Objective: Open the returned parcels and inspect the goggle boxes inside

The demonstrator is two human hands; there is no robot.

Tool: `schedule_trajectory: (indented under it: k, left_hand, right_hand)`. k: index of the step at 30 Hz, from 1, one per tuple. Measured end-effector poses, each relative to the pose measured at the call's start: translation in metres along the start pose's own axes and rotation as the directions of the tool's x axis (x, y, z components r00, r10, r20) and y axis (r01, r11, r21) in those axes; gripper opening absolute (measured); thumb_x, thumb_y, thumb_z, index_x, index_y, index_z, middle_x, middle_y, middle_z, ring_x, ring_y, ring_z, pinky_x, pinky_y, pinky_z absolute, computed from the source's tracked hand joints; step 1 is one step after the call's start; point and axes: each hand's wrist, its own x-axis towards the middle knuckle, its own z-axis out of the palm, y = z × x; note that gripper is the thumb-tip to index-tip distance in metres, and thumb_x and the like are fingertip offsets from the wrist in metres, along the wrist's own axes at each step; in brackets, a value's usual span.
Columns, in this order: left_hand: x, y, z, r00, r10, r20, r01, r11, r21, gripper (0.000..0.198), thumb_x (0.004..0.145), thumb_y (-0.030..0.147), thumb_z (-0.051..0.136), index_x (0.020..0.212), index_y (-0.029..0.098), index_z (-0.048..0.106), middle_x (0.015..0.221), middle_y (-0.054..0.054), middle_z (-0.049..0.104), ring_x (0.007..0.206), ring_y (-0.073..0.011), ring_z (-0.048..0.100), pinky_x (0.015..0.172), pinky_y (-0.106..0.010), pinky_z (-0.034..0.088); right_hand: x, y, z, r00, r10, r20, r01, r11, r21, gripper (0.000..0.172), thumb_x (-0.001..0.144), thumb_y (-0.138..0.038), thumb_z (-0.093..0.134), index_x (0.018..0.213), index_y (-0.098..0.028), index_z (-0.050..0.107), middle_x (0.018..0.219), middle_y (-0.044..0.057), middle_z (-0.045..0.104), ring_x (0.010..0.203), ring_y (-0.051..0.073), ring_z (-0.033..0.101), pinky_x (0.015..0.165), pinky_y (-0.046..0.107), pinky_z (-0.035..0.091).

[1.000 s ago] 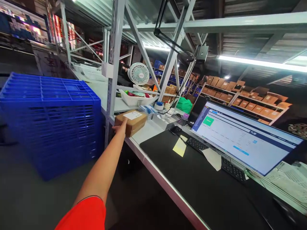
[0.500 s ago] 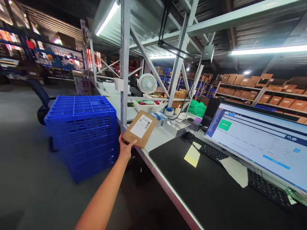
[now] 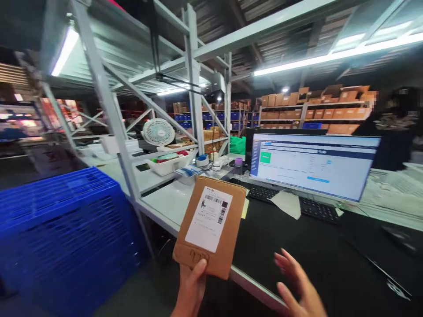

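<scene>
A flat brown cardboard box [image 3: 228, 237] with a white shipping label [image 3: 209, 220] faces me at the centre, tilted, above the desk's front edge. Handwriting marks its lower part. My left hand [image 3: 193, 284] grips the box at its bottom edge, thumb on the front and the other fingers hidden behind. To the right, my right hand [image 3: 297, 284] is over the black desk mat [image 3: 264, 246], fingers apart and holding nothing.
A blue plastic crate [image 3: 66, 237] stands at the left, beside the metal frame [image 3: 105, 101]. Behind are a fan [image 3: 158, 132], a white tray [image 3: 172, 165], a monitor [image 3: 313, 163] and a keyboard [image 3: 261, 192]. At the right a person in dark clothing [image 3: 383, 141] is behind the desk.
The view has turned right. My left hand has brought the box closer and more upright, away from the spot by the frame post. My right hand has come into view.
</scene>
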Motion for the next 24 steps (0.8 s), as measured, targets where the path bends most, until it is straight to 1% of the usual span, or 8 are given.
schedule_trajectory:
  k: [3,5,8,12,14,16,21,24]
  left_hand:
    - [-0.021,-0.019,0.017,0.991,-0.085,0.106,0.079,0.995,0.06,0.109,0.06,0.051,0.087,0.153,0.039,0.032,0.136,-0.005,0.064,0.126,-0.0355,0.06,0.103,-0.048,0.054]
    - [-0.024,-0.033,0.023,0.974,-0.115,0.194,0.088,0.986,0.142,0.12,0.053,0.055,0.088,0.155,0.041,0.025,0.141,-0.006,0.061,0.129,-0.0394,0.057,0.104,-0.053,0.054]
    - [-0.013,-0.049,0.032,0.935,-0.161,0.315,0.1,0.975,0.2,0.125,0.043,0.062,0.091,0.15,0.039,0.03,0.138,-0.008,0.061,0.131,-0.045,0.054,0.102,-0.058,0.054]
    - [0.018,-0.053,0.047,0.881,-0.224,0.417,0.177,0.973,0.148,0.105,0.042,0.081,0.08,0.129,0.032,0.05,0.125,-0.009,0.067,0.131,-0.0461,0.053,0.106,-0.058,0.05]
    - [0.034,-0.048,0.057,0.844,-0.286,0.454,0.239,0.958,0.158,0.102,0.043,0.083,0.079,0.125,0.029,0.053,0.127,-0.011,0.065,0.133,-0.0452,0.051,0.11,-0.056,0.047]
    - [0.045,-0.04,0.065,0.793,-0.392,0.467,0.303,0.918,0.256,0.104,0.044,0.074,0.085,0.13,0.026,0.053,0.133,-0.013,0.064,0.136,-0.0453,0.048,0.113,-0.056,0.044]
    - [0.05,-0.031,0.079,0.676,-0.585,0.448,0.394,0.801,0.451,0.103,0.049,0.055,0.09,0.14,0.023,0.053,0.133,-0.015,0.066,0.138,-0.0471,0.046,0.117,-0.058,0.038]
    - [0.048,-0.037,0.083,0.664,-0.611,0.432,0.433,0.784,0.444,0.104,0.055,0.058,0.084,0.145,0.024,0.047,0.135,-0.013,0.066,0.139,-0.0457,0.046,0.117,-0.058,0.037]
  right_hand:
    - [0.014,-0.038,0.04,0.992,-0.046,0.119,0.008,0.953,0.302,0.119,0.076,-0.08,0.065,0.163,-0.02,0.01,0.162,0.022,0.034,0.144,0.038,0.042,0.118,0.056,0.036]
    - [0.021,-0.053,0.054,0.99,-0.028,0.141,-0.04,0.89,0.454,0.133,0.068,-0.081,0.072,0.163,-0.02,0.001,0.165,0.021,0.027,0.15,0.038,0.032,0.121,0.055,0.03]
    - [0.028,-0.059,0.057,0.992,0.038,0.118,-0.106,0.756,0.646,0.133,0.064,-0.072,0.082,0.162,-0.022,0.006,0.158,0.018,0.04,0.145,0.038,0.039,0.119,0.054,0.034]
    - [0.034,-0.05,0.041,0.991,0.106,0.08,-0.128,0.617,0.777,0.131,0.063,-0.063,0.087,0.161,-0.024,0.01,0.153,0.016,0.049,0.14,0.039,0.047,0.117,0.054,0.036]
    - [0.038,-0.046,0.034,0.984,0.169,0.051,-0.146,0.621,0.77,0.128,0.066,-0.062,0.085,0.162,-0.025,0.01,0.158,0.014,0.043,0.144,0.038,0.042,0.119,0.052,0.034]
    - [0.041,-0.043,0.029,0.976,0.212,0.036,-0.169,0.65,0.741,0.124,0.069,-0.062,0.083,0.162,-0.024,0.01,0.162,0.013,0.037,0.147,0.035,0.037,0.121,0.049,0.032]
    - [0.044,-0.036,0.021,0.979,0.159,0.128,-0.204,0.697,0.688,0.122,0.074,-0.064,0.079,0.164,-0.027,0.006,0.167,0.01,0.026,0.152,0.033,0.03,0.123,0.048,0.029]
    - [0.041,-0.028,0.003,0.966,0.158,0.207,-0.239,0.848,0.472,0.111,0.082,-0.07,0.068,0.164,-0.026,0.006,0.171,0.008,0.013,0.157,0.029,0.014,0.127,0.046,0.018]
